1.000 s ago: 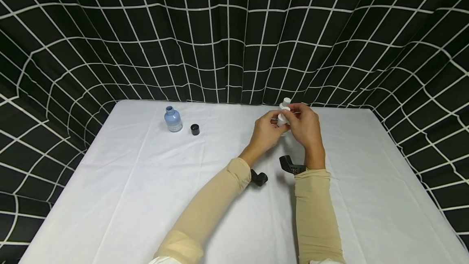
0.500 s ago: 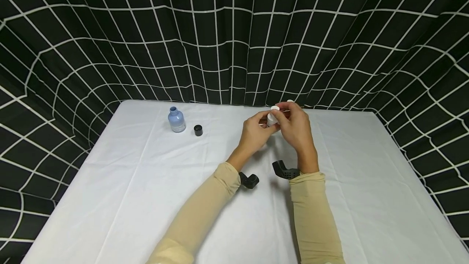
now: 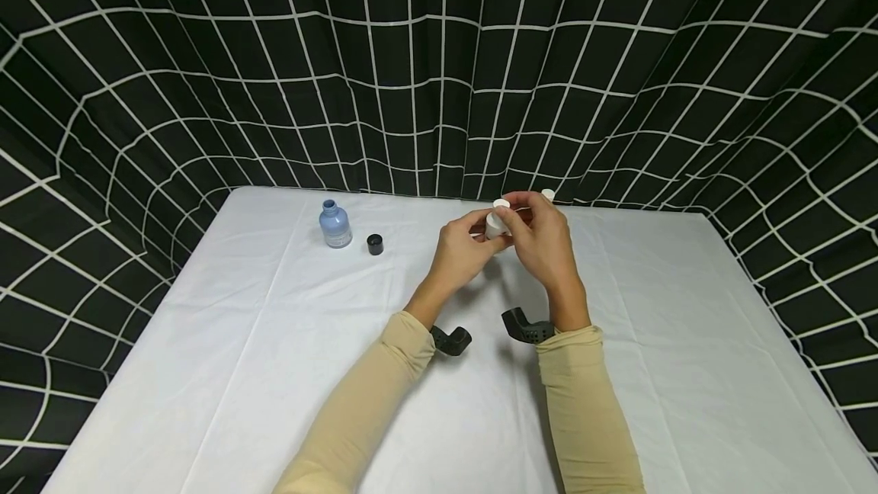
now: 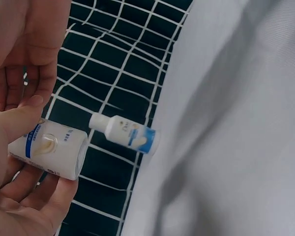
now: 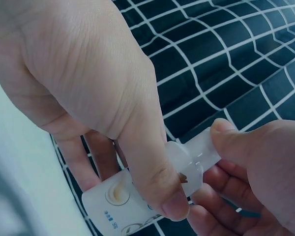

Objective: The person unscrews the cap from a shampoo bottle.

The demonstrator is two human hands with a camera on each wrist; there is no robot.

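My left hand (image 3: 461,250) grips a small white plastic bottle (image 3: 495,226) by its body. Its printed label shows in the left wrist view, with the base tipped clear of the table. My right hand (image 3: 546,244) pinches the white cap (image 3: 501,205) at the bottle's top between thumb and fingers. In the right wrist view the cap sits at the neck; whether it is tight I cannot tell. A second white bottle (image 4: 125,132), capped and with a blue band, stands upright on the table behind my hands. In the head view my right hand hides most of it.
On the left part of the white-clothed table (image 3: 288,372) stands a blue bottle (image 3: 335,226) with an uncovered neck. A small black cap (image 3: 374,244) lies to its right. A black curtain (image 3: 439,59) with white grid lines rises behind the table edge.
Both hands have moved left with the white bottle, away from the standing white bottle. The hold on bottle and cap looks the same. The head view has shifted slightly.
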